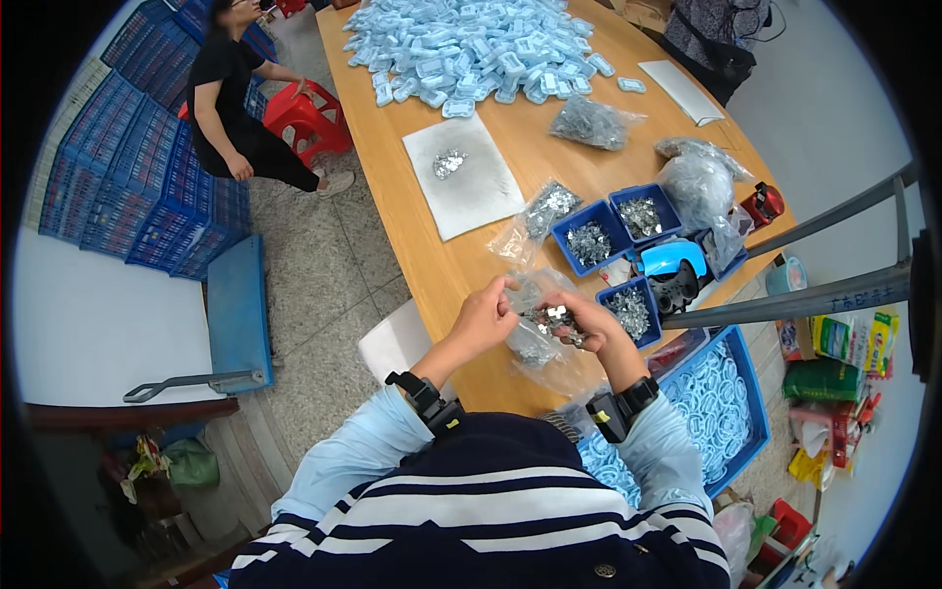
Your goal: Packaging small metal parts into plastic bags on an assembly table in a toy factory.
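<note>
My right hand [595, 326] is cupped around a handful of small shiny metal pieces [557, 316], above the near part of the wooden table. Just left of it my left hand [483, 320] is closed, thumb and finger pinched together at the edge of a clear plastic bag [538, 365]. Whether the pinch has the bag or a small piece in it cannot be made out. The bag lies under both hands, with some metal pieces in it. Beyond the hands is another clear bag of metal pieces [551, 208].
Blue bins of metal parts [589, 243] stand right of my hands, beside a blue-and-black device [673, 259]. Farther off are a white board [461, 201] and a pile of light-blue plastic parts [471, 49]. A blue crate [758, 412] sits lower right. A person [231, 98] is at the left.
</note>
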A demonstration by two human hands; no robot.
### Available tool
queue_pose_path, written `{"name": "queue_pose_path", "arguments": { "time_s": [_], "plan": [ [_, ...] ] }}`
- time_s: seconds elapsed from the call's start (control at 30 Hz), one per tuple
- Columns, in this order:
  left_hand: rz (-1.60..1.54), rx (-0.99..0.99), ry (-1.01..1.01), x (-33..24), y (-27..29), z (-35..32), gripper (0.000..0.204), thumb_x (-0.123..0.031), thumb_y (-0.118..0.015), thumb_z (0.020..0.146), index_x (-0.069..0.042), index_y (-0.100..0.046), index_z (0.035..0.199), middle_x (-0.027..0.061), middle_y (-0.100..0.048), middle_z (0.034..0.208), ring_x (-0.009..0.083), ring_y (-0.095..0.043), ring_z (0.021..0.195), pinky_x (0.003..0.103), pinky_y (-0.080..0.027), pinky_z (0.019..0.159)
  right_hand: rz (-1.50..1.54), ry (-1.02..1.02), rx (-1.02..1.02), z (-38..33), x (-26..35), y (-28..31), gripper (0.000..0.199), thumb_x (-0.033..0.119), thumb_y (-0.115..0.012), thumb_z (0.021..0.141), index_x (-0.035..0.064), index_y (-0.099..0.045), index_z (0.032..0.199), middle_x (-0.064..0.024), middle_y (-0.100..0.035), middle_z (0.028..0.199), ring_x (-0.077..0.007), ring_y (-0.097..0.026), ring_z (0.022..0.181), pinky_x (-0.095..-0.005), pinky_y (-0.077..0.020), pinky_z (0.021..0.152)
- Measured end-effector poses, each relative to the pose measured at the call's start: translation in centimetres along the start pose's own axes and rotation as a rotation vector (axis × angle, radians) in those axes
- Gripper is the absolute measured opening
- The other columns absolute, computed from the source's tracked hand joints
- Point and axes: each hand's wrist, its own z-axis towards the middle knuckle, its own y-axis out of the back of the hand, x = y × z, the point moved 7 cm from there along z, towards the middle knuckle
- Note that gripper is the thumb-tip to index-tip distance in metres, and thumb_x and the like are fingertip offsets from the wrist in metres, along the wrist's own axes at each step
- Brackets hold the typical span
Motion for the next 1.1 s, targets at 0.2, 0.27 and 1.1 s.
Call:
{"name": "queue_pose_path", "arguments": {
  "time_s": [0.2,0.27,1.1],
  "plan": [
    [-0.019,-0.04,0.013,0.8,0.0,0.0,0.037,-0.005,-0.057,0.069,-0.002,-0.05,0.105,0.002,-0.046,0.062,0.012,-0.047,0.054,0.025,-0.041,0.052,0.298,0.171,0.024,-4.1,2.1,3.3,0.02,0.022,-0.053,0.082,0.0045,-0.059,0.09,-0.0063,-0.06,0.074,-0.0065,-0.045,0.045,-0.0169,-0.0343,0.037],
    [-0.023,-0.024,0.035,0.6,-0.1,-0.1,0.037,-0.003,-0.056,0.069,-0.002,-0.05,0.106,-0.0004,-0.045,0.065,0.0073,-0.045,0.056,0.022,-0.039,0.052,0.177,0.263,-0.188,-5.0,2.7,7.5,0.02,0.02,-0.054,0.082,0.0019,-0.061,0.087,-0.006,-0.06,0.072,-0.0079,-0.047,0.045,-0.0174,-0.0353,0.038],
    [-0.139,-0.025,0.111,2.7,-0.6,2.3,0.015,-0.016,-0.055,0.084,-0.001,-0.055,0.084,0.0019,-0.052,0.06,0.0069,-0.047,0.054,0.023,-0.038,0.051,-1.481,0.684,-0.362,-6.0,2.9,-0.5,0.067,0.016,-0.069,0.065,0.002,-0.039,0.124,-0.0197,-0.047,0.116,-0.0355,-0.046,0.106,-0.0414,-0.0376,0.088]
  ]
}}
